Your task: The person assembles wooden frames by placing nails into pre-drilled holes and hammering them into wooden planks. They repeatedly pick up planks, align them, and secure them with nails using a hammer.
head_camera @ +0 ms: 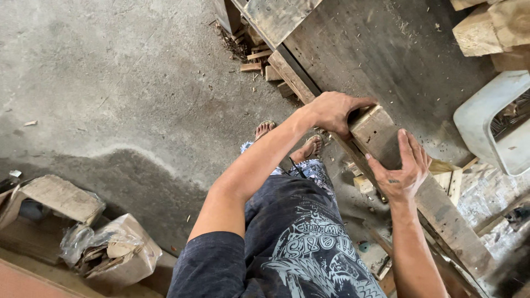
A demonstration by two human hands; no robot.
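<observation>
The thick wooden plank (381,138) lies along the edge of the dark, dusty workbench (381,55), running from its squared end near my left hand down toward the lower right of my view, its top face grey and worn. My left hand (334,110) is clamped over that squared end, fingers curled over the far corner and thumb stretched along the top edge, so it has the wood firmly in its grip. My right hand (403,168) lies flat on the plank's top face a little further along, fingers straight and close together and pointing up the board, palm pressed down rather than wrapped round anything. Just beside the right hand, on the far side of the plank, sit a few small pale offcuts (450,179). Below the bench edge I can see my feet in sandals (312,146) on the concrete floor (110,83), which has a darker patch spreading across it. More short scraps of wood (256,58) are heaped on the floor against the bench near the top of my view. At the top right corner rest pale timber blocks (486,27), and below them the corner of a white plastic stool (486,121). Well apart, at the lower left, stand torn cardboard boxes (121,248) with crumpled plastic wrap spilling out.
</observation>
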